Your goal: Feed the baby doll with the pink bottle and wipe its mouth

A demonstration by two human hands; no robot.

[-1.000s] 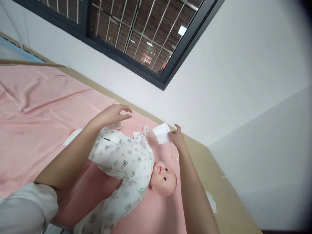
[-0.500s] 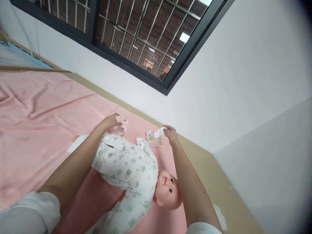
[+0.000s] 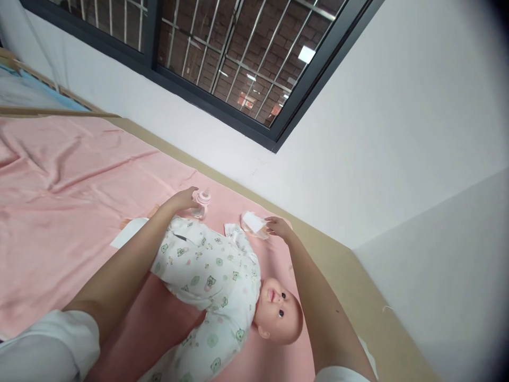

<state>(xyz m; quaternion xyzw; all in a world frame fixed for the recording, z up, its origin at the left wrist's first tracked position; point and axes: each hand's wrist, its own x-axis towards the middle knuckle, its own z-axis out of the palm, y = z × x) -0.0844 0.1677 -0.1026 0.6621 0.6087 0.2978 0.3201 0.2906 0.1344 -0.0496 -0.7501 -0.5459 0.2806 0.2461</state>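
The left hand (image 3: 184,200) has its thumb and fingers bent around the side of a small baby bottle (image 3: 201,202), see-through with a pale pink top. I can't tell how hard it squeezes. The bottle stands on a soft, wrinkly pink blanket (image 3: 79,175), just past the tummy of a bald doll with smooth, shiny skin (image 3: 282,313). The bottle's long way runs up and down, leaning slightly right, and its clear tip points up.

The right hand (image 3: 280,228) has its fingers a bit spread, right beside a thin white sheet (image 3: 253,221) on a crinkly, see-through wrapper (image 3: 262,233) (I can't see if they touch).

The doll lies on its back, stretched slantwise, head to the right. Its puffy white cloth suit (image 3: 214,270) has little green bears on it.
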